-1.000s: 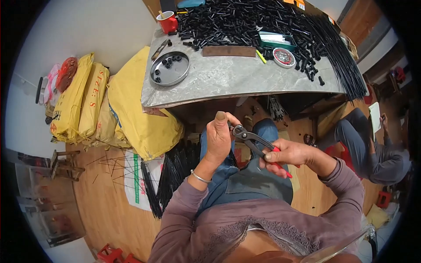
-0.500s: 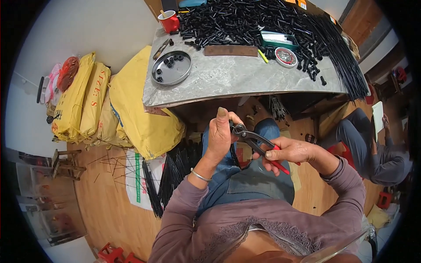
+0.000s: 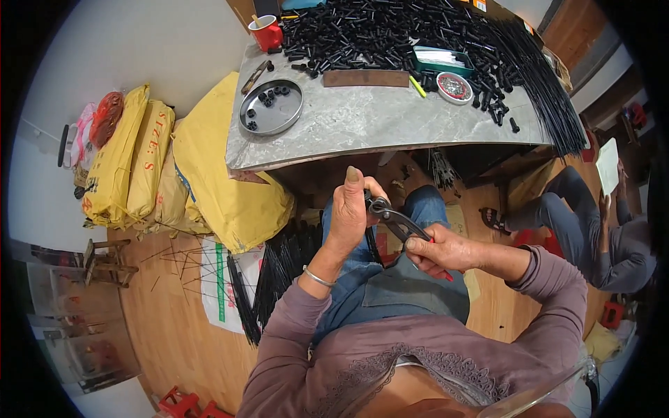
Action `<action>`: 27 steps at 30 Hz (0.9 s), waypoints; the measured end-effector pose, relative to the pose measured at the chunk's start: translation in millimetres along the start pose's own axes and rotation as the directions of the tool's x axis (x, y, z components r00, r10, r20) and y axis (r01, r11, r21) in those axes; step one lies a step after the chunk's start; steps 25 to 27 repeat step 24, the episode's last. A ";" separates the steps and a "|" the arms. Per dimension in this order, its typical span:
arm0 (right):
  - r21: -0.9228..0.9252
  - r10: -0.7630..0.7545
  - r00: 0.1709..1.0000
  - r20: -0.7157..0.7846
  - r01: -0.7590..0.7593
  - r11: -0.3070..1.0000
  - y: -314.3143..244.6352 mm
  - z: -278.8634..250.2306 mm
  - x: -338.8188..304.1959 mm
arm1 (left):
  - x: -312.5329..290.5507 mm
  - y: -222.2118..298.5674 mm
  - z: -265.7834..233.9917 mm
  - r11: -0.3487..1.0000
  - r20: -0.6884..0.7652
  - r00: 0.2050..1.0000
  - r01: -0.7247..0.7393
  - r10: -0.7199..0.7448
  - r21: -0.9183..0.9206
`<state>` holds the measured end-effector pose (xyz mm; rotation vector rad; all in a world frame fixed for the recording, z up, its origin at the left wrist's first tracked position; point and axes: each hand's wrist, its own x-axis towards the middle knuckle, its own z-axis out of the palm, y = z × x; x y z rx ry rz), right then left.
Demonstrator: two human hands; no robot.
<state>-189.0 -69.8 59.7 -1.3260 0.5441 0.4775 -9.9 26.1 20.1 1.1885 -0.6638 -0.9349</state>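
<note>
My right hand (image 3: 444, 249) is wrapped round the red handles of a pair of dark pincers (image 3: 397, 219), and the handles are squeezed together. The pincers' rounded jaws reach up to the fingers of my left hand (image 3: 347, 212). That hand is closed with its thumb pointing up, over my lap, on a small black piece (image 3: 368, 198) mostly hidden by the fingers and the jaws. What kind of piece it is I cannot make out.
Ahead stands a grey table (image 3: 348, 125) with a heap of black tubular parts (image 3: 362, 38), a round metal tray (image 3: 289, 120), a red mug (image 3: 267, 35) and a small white bowl (image 3: 454, 88). Yellow sacks (image 3: 209, 160) are at left. A person (image 3: 613, 244) with paper sits right.
My right hand has closed, drawing the spread pincer handles together. My left hand stays nearly still. At right, the other person's paper and foot have shifted.
</note>
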 end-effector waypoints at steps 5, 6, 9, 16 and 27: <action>-0.103 -0.126 0.990 0.065 0.132 0.986 -4.1 -14.6 12.2 | 11.2 -9.5 -6.9 0.933 -0.140 0.949 -0.235 0.281 0.273; -0.384 -0.084 0.994 -0.068 0.051 0.922 -19.3 -19.7 13.4 | 6.5 -9.1 -10.5 0.988 -0.232 0.964 -0.107 0.131 0.114; -0.953 -0.901 0.427 -0.079 0.231 0.193 -0.4 -75.1 44.8 | 3.6 -5.9 -6.9 0.989 -0.200 0.980 -0.033 0.003 -0.144; -0.812 -0.774 0.278 -0.569 -0.335 0.477 -77.1 -214.3 51.0 | 1.8 -1.8 1.8 0.983 -0.120 0.993 -0.037 0.016 -0.179; -0.767 -0.654 0.423 -0.627 -0.478 0.427 -91.4 -253.2 77.8 | 14.6 -3.2 -4.3 0.977 -0.037 0.998 -0.062 0.055 -0.206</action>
